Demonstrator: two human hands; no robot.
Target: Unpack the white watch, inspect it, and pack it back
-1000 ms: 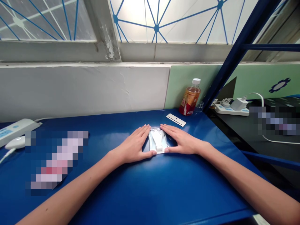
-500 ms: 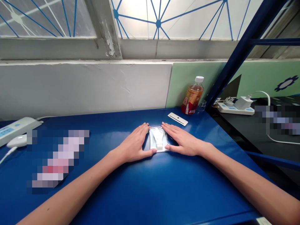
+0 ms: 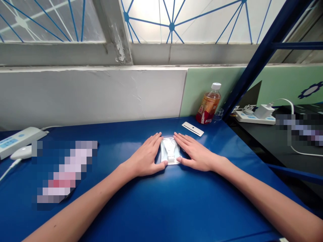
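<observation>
On the blue table (image 3: 161,208) lies a small clear packet (image 3: 171,149) with a white item inside; its exact kind I cannot make out. My left hand (image 3: 148,154) rests flat at the packet's left side, fingers stretched forward and thumb at its lower left corner. Against the right side lies my right hand (image 3: 196,151), also flat, its thumb tip on the lower right edge. Neither hand closes round the packet. Just beyond my right hand is a flat white card (image 3: 192,129) with a dark slot and a dot.
A drink bottle (image 3: 208,104) with a white cap stands at the back right by a blue metal post (image 3: 247,70). At left are a white power strip (image 3: 22,139), a white plug-like device (image 3: 21,153) and a blurred-out object (image 3: 68,174). Another power strip (image 3: 254,117) sits beyond the post.
The camera view has shifted very slightly. Both hands and the packet hold the same places on the table.
</observation>
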